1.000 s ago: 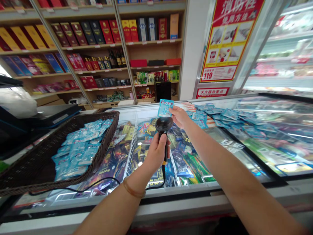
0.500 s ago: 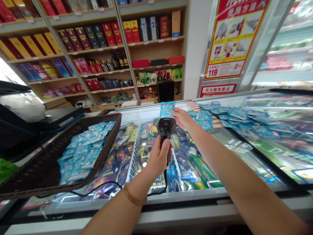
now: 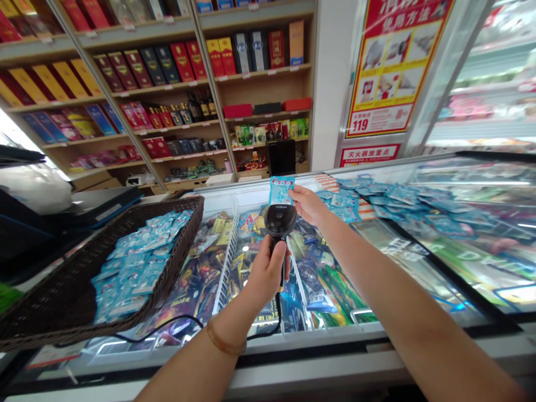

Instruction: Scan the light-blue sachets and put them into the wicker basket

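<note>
A: What's nearest?
B: A bangle (image 3: pixel 223 341) round the left wrist (image 3: pixel 239 315), above the front edge of the glass-topped freezer (image 3: pixel 318 338).
A: And beyond that?
B: Off to the left, a wicker basket (image 3: pixel 186 243) with stacked packets (image 3: pixel 138 268) in it. The left hand (image 3: pixel 268 268) has its fingers wrapped round the handle of a black scanner (image 3: pixel 280 220).
A: Past the scanner?
B: A single blue packet (image 3: pixel 280 191), upright just beyond its head — touching or not, I can't tell. The right hand (image 3: pixel 307 204) pinches its right edge between the fingers.
A: Farther?
B: Loose packets (image 3: pixel 402 198) lie on the freezer to the right — then shelves (image 3: pixel 268 89) behind.
</note>
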The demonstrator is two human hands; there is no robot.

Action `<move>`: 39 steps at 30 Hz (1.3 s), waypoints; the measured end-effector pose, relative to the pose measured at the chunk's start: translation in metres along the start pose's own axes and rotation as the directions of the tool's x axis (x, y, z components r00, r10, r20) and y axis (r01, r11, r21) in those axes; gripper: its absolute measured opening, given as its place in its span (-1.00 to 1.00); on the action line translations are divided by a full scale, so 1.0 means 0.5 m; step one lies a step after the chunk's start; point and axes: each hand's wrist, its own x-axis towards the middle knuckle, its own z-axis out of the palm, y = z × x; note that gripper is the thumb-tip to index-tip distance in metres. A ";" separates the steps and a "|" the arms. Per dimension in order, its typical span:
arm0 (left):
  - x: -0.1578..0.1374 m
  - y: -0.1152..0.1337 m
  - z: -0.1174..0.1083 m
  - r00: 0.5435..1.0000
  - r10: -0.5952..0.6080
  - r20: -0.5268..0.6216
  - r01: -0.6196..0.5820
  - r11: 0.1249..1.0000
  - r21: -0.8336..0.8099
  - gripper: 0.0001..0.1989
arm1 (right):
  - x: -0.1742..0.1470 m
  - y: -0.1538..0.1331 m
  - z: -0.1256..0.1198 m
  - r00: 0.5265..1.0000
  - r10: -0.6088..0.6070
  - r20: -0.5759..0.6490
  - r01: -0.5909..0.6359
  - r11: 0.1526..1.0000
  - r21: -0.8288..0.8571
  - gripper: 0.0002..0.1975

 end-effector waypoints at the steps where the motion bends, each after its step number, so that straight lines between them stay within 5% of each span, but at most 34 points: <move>1: 0.000 0.000 0.000 1.000 0.001 0.002 -0.001 1.000 0.001 -0.45 | -0.001 0.000 0.000 1.000 -0.005 0.001 0.005 1.000 0.002 -0.74; 11: 0.007 -0.008 0.005 1.000 0.014 -0.016 -0.014 0.999 -0.046 -0.45 | -0.005 0.007 0.004 0.999 0.017 -0.042 -0.018 0.999 -0.032 -0.66; 17: 0.015 0.044 -0.013 0.957 -0.116 -0.266 0.074 0.984 -0.161 -0.43 | -0.003 0.040 0.067 0.978 0.142 -0.155 -0.150 0.988 -0.041 -0.77; 22: 0.012 0.156 -0.128 0.897 -0.097 -0.431 0.046 0.991 -0.127 -0.50 | 0.023 0.059 0.207 0.965 0.237 -0.112 -0.241 0.970 -0.025 -0.83; 26: -0.008 0.227 -0.252 0.784 -0.004 -0.621 -0.051 0.996 -0.071 -0.57 | 0.038 0.071 0.344 0.961 0.277 -0.019 -0.277 0.960 -0.035 -0.78; 31: -0.036 0.257 -0.370 0.647 0.037 -0.762 -0.104 0.994 -0.040 -0.64 | 0.041 0.096 0.489 0.943 0.319 0.093 -0.315 0.947 -0.062 -0.81; 35: -0.044 0.252 -0.416 0.593 0.042 -0.804 -0.121 0.992 -0.038 -0.64 | 0.043 0.115 0.537 0.938 0.330 0.105 -0.327 0.944 -0.045 -0.84; 39: -0.039 0.243 -0.422 0.587 0.025 -0.809 -0.127 0.990 -0.061 -0.64 | 0.038 0.115 0.514 0.950 0.291 0.112 -0.290 0.957 -0.021 -0.82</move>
